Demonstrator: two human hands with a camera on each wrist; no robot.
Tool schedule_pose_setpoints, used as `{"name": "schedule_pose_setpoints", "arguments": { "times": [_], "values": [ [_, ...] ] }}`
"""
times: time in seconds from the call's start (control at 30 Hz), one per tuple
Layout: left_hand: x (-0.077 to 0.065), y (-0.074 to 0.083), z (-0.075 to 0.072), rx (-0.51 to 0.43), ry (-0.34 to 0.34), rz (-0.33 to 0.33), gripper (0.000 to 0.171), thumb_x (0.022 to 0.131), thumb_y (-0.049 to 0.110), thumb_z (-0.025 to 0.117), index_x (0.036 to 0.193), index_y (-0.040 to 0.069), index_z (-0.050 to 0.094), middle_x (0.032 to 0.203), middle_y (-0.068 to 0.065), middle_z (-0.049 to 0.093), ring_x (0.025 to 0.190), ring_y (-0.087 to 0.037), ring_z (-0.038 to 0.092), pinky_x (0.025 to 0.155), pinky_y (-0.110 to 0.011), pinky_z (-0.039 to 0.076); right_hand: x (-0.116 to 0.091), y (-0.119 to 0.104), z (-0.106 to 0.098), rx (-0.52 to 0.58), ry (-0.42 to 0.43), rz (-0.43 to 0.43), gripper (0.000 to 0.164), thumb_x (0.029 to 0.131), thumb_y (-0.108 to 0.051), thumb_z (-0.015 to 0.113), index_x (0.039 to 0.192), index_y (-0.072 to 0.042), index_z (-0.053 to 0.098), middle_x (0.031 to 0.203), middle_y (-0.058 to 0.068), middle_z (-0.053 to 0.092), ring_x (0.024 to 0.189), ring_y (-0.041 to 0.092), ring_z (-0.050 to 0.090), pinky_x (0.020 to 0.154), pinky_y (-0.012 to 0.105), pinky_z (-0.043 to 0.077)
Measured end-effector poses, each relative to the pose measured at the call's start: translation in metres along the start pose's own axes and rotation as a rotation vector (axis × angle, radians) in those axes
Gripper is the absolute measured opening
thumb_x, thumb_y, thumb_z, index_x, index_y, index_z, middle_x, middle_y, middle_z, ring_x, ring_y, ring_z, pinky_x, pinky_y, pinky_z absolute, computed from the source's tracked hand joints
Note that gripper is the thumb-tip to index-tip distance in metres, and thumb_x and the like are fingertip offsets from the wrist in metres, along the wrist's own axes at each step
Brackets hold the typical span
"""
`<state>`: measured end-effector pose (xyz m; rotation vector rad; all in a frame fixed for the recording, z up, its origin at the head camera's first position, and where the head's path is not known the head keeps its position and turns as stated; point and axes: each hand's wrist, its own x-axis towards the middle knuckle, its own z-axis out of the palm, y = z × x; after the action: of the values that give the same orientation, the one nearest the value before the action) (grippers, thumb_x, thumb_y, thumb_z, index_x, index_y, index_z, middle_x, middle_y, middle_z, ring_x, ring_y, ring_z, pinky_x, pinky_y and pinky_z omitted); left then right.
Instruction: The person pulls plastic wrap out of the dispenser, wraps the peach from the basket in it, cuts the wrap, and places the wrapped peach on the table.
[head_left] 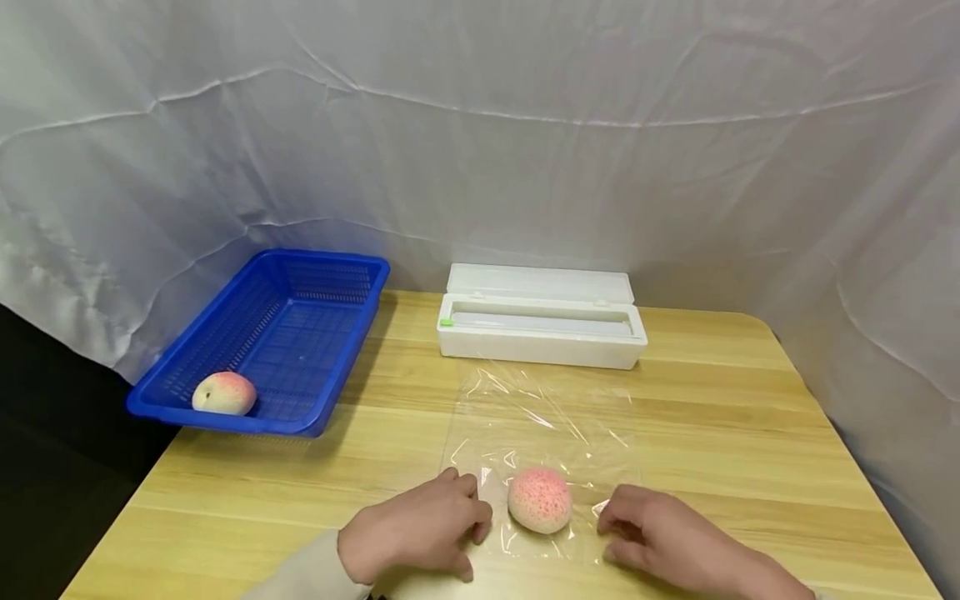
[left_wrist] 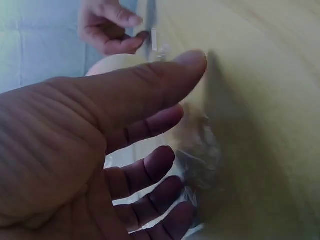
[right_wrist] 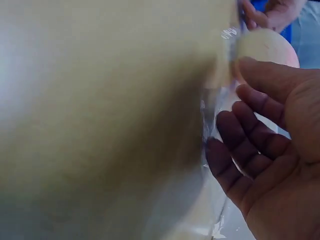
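Note:
A pink and cream peach (head_left: 540,500) sits on a sheet of clear plastic wrap (head_left: 540,417) spread over the wooden table. On the peach's left, my left hand (head_left: 423,525) is at the sheet's left edge, fingers loosely bent and thumb apart from them. My right hand (head_left: 667,533) is at the sheet's right edge with relaxed, slightly bent fingers. In the left wrist view the fingertips (left_wrist: 162,162) lie close to crinkled wrap, and nothing shows between thumb and fingers. The right wrist view shows the thumb overlapping the peach (right_wrist: 267,47) and the fingers beside the film's edge.
A white wrap dispenser box (head_left: 540,342) with its lid raised stands behind the sheet; a small green piece (head_left: 446,322) is on its left end. At the left, a blue plastic basket (head_left: 352,367) holds another peach (head_left: 225,393). Grey cloth (head_left: 525,183) hangs behind the table.

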<state>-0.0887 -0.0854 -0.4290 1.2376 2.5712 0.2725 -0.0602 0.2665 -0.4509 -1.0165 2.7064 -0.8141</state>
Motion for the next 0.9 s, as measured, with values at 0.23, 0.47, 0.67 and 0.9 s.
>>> {"name": "schedule_pose_setpoints", "arguments": {
  "times": [0.23, 0.47, 0.67, 0.9],
  "values": [
    [0.002, -0.006, 0.006, 0.033, 0.025, 0.066, 0.031, 0.084, 0.028, 0.087, 0.07, 0.033, 0.059, 0.077, 0.018, 0.044, 0.076, -0.005, 0.036, 0.074, -0.017, 0.032, -0.007, 0.001, 0.012, -0.108, 0.005, -0.117, 0.015, 0.097, -0.024, 0.078, 0.094, -0.032, 0.065, 0.095, -0.023, 0.054, 0.084, -0.008, 0.047, 0.07, 0.013, 0.043],
    [-0.001, -0.009, -0.001, 0.005, 0.019, 0.111, 0.028, 0.091, 0.023, 0.08, 0.073, 0.032, 0.06, 0.075, 0.019, 0.042, 0.075, -0.003, 0.037, 0.073, -0.016, 0.032, -0.008, -0.001, 0.012, -0.138, -0.036, -0.121, 0.026, 0.1, -0.018, 0.072, 0.085, -0.034, 0.059, 0.087, -0.026, 0.047, 0.078, -0.008, 0.042, 0.068, 0.014, 0.039],
    [-0.003, -0.01, -0.006, -0.011, 0.028, 0.089, 0.024, 0.091, 0.023, 0.08, 0.077, 0.031, 0.062, 0.076, 0.019, 0.043, 0.076, -0.003, 0.038, 0.074, -0.016, 0.033, -0.013, -0.009, 0.013, -0.119, -0.024, -0.003, 0.022, 0.103, -0.027, 0.07, 0.09, -0.036, 0.055, 0.088, -0.026, 0.044, 0.079, -0.005, 0.043, 0.071, 0.018, 0.039],
    [-0.003, -0.011, -0.01, -0.061, 0.05, 0.068, 0.02, 0.093, 0.021, 0.076, 0.081, 0.03, 0.063, 0.082, 0.017, 0.046, 0.081, -0.002, 0.042, 0.075, -0.015, 0.037, -0.006, -0.015, 0.028, -0.275, 0.08, -0.078, 0.018, 0.098, -0.033, 0.076, 0.095, -0.031, 0.058, 0.091, -0.023, 0.044, 0.082, -0.004, 0.041, 0.072, 0.02, 0.042]
  ]
}}
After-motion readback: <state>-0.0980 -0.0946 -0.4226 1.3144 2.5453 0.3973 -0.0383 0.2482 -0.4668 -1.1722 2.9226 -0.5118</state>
